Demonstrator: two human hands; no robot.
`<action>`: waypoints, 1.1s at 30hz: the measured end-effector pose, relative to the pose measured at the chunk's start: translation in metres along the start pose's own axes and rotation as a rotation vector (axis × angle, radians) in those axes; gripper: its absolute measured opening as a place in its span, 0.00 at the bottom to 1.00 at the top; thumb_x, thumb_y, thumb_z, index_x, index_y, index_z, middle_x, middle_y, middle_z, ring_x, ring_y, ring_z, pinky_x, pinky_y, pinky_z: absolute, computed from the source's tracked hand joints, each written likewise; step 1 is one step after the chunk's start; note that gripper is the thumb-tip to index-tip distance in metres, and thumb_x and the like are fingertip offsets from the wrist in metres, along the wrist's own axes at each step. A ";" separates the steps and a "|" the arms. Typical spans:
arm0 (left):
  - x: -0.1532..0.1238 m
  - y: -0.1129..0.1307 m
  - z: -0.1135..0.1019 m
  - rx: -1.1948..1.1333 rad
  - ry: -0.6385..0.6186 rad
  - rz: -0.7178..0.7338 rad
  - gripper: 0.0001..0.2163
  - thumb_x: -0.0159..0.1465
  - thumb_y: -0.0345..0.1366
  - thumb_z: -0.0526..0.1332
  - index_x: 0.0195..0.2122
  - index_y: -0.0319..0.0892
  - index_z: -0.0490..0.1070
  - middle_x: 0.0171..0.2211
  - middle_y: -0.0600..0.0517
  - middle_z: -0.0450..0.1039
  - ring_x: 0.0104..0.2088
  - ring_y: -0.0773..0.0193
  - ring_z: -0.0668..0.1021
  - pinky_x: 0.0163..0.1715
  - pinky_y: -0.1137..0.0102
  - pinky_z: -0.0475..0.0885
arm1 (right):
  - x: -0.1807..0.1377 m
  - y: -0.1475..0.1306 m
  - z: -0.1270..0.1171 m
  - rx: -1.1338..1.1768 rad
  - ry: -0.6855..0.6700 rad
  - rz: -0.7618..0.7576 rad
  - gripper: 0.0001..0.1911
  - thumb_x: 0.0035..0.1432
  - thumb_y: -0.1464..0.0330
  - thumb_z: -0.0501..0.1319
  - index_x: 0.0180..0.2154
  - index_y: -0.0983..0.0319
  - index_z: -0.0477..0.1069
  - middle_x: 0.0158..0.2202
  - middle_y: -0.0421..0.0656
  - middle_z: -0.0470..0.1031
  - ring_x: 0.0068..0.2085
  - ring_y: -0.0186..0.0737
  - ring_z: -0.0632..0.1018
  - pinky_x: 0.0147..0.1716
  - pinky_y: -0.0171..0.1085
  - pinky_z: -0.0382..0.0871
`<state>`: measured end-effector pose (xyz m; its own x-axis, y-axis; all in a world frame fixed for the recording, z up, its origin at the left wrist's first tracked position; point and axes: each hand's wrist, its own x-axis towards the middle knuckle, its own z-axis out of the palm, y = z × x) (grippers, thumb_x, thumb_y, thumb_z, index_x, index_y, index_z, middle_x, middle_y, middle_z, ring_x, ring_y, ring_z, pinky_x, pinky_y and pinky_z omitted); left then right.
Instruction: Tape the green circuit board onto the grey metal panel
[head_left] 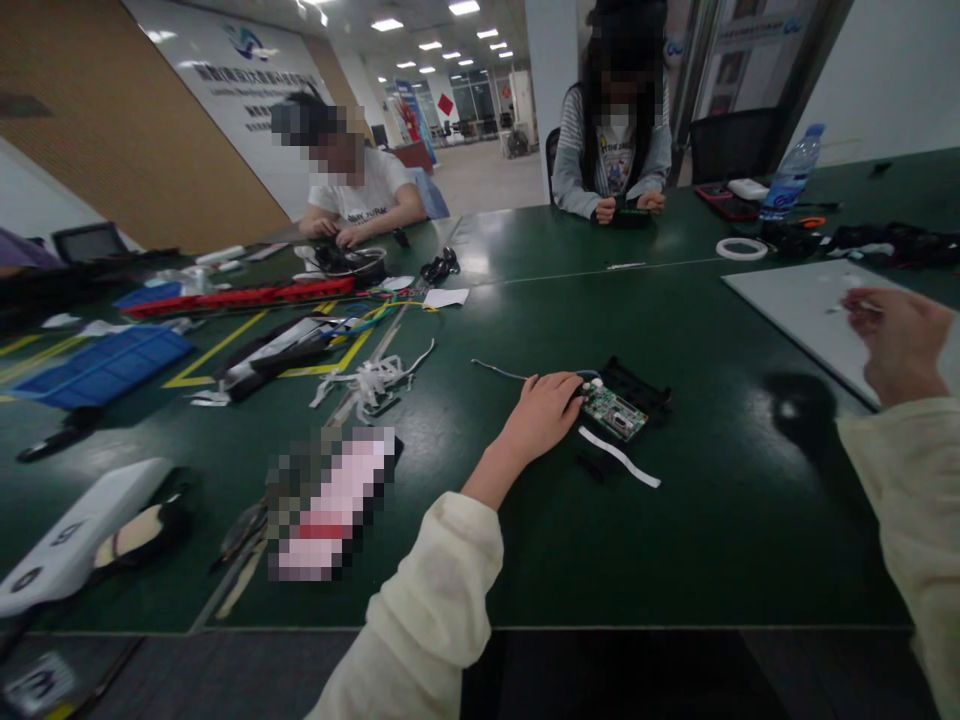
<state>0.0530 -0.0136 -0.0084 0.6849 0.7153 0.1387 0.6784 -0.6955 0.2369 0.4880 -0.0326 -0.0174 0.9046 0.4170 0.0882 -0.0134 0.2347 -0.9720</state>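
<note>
My left hand (544, 412) rests on the dark green table (570, 560) with its fingers laid against the left edge of a small green circuit board (616, 412). The board sits in front of a black plastic housing (637, 385), and a thin wire (499, 372) trails left from it. A white strip (621, 458) lies just in front of the board. My right hand (900, 340) is raised at the right, fingers pinched on a small pale thing I cannot make out, above a grey mat (802, 305).
Two people sit at the far side, hands on their own work. Red and blue trays (105, 365), cables and white ties (371, 385) clutter the left. A water bottle (791, 175), tape roll (741, 248) and black parts lie at the back right.
</note>
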 end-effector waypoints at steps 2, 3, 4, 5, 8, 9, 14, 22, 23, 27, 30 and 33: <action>0.000 0.000 0.000 -0.001 0.008 0.000 0.16 0.70 0.38 0.46 0.57 0.45 0.61 0.58 0.48 0.64 0.59 0.57 0.66 0.60 0.51 0.56 | -0.042 -0.008 0.027 0.092 -0.366 0.026 0.05 0.47 0.75 0.60 0.26 0.63 0.74 0.34 0.47 0.75 0.35 0.36 0.77 0.35 0.35 0.68; 0.000 0.000 0.000 -0.002 0.014 0.004 0.16 0.70 0.38 0.46 0.57 0.45 0.61 0.58 0.48 0.64 0.59 0.57 0.66 0.60 0.51 0.56 | -0.067 -0.013 0.040 0.115 -0.545 0.092 0.04 0.47 0.73 0.61 0.27 0.63 0.75 0.34 0.45 0.75 0.35 0.35 0.77 0.35 0.34 0.69; -0.001 0.001 0.000 -0.003 0.021 0.008 0.16 0.70 0.38 0.46 0.57 0.45 0.62 0.58 0.48 0.64 0.59 0.57 0.66 0.60 0.52 0.57 | -0.095 -0.019 0.052 0.108 -0.722 0.156 0.04 0.49 0.71 0.62 0.29 0.62 0.75 0.35 0.44 0.75 0.35 0.35 0.77 0.35 0.34 0.69; -0.001 0.001 0.001 -0.003 0.030 0.013 0.16 0.70 0.38 0.46 0.56 0.45 0.62 0.58 0.48 0.65 0.58 0.57 0.66 0.59 0.52 0.58 | -0.123 -0.025 0.062 0.066 -0.908 0.216 0.05 0.49 0.70 0.63 0.32 0.62 0.75 0.37 0.44 0.75 0.37 0.34 0.77 0.36 0.34 0.70; 0.000 0.000 0.004 0.000 0.053 0.020 0.15 0.69 0.37 0.48 0.55 0.44 0.63 0.56 0.47 0.67 0.56 0.56 0.69 0.57 0.54 0.61 | -0.196 -0.040 0.081 0.017 -1.305 0.253 0.10 0.51 0.65 0.64 0.37 0.61 0.76 0.39 0.43 0.75 0.37 0.34 0.76 0.38 0.35 0.71; 0.000 -0.002 0.005 -0.003 0.055 0.022 0.15 0.69 0.37 0.49 0.54 0.43 0.64 0.55 0.46 0.68 0.55 0.56 0.70 0.56 0.55 0.62 | -0.214 -0.043 0.085 0.008 -1.383 0.250 0.12 0.52 0.64 0.64 0.39 0.60 0.76 0.40 0.43 0.75 0.37 0.34 0.75 0.38 0.36 0.71; -0.002 -0.009 0.013 -0.012 0.067 0.054 0.15 0.65 0.35 0.54 0.53 0.42 0.65 0.55 0.45 0.68 0.57 0.55 0.68 0.57 0.54 0.61 | -0.255 -0.039 0.093 -0.029 -1.583 0.065 0.14 0.59 0.65 0.58 0.47 0.59 0.73 0.44 0.43 0.74 0.36 0.32 0.74 0.38 0.37 0.72; -0.004 -0.008 0.006 -0.018 -0.020 0.041 0.19 0.66 0.34 0.52 0.58 0.44 0.58 0.60 0.47 0.62 0.61 0.58 0.63 0.60 0.54 0.55 | -0.272 -0.030 0.084 -0.462 -1.586 -0.672 0.20 0.64 0.68 0.52 0.57 0.56 0.65 0.48 0.47 0.69 0.47 0.41 0.72 0.48 0.45 0.67; -0.004 -0.008 0.005 -0.021 -0.022 0.038 0.19 0.66 0.34 0.51 0.59 0.44 0.58 0.60 0.47 0.62 0.61 0.59 0.63 0.61 0.54 0.55 | -0.274 -0.030 0.084 -0.494 -1.582 -0.700 0.21 0.64 0.68 0.51 0.58 0.56 0.64 0.49 0.48 0.69 0.47 0.42 0.72 0.47 0.46 0.68; -0.003 -0.009 0.004 -0.050 -0.034 0.043 0.20 0.65 0.36 0.54 0.58 0.44 0.59 0.60 0.47 0.62 0.61 0.57 0.62 0.61 0.54 0.54 | -0.277 -0.034 0.087 -0.482 -1.495 -0.666 0.21 0.63 0.64 0.54 0.58 0.56 0.64 0.50 0.46 0.70 0.46 0.42 0.73 0.45 0.46 0.70; -0.001 -0.008 0.003 -0.062 -0.068 0.046 0.12 0.65 0.35 0.54 0.49 0.46 0.68 0.55 0.49 0.68 0.59 0.56 0.66 0.61 0.51 0.55 | -0.278 -0.035 0.095 -0.406 -1.377 -0.569 0.19 0.61 0.62 0.57 0.54 0.56 0.67 0.47 0.43 0.73 0.43 0.40 0.75 0.45 0.45 0.70; 0.000 -0.005 0.002 -0.046 -0.082 0.020 0.10 0.65 0.33 0.53 0.41 0.47 0.73 0.51 0.51 0.72 0.57 0.56 0.68 0.61 0.49 0.53 | -0.280 -0.036 0.101 -0.396 -1.291 -0.569 0.16 0.61 0.62 0.57 0.50 0.56 0.69 0.45 0.42 0.75 0.43 0.39 0.75 0.46 0.44 0.69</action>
<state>0.0500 -0.0096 -0.0112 0.7191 0.6918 0.0647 0.6526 -0.7044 0.2792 0.1926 -0.0689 0.0148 -0.2566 0.8823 0.3947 0.5157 0.4703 -0.7161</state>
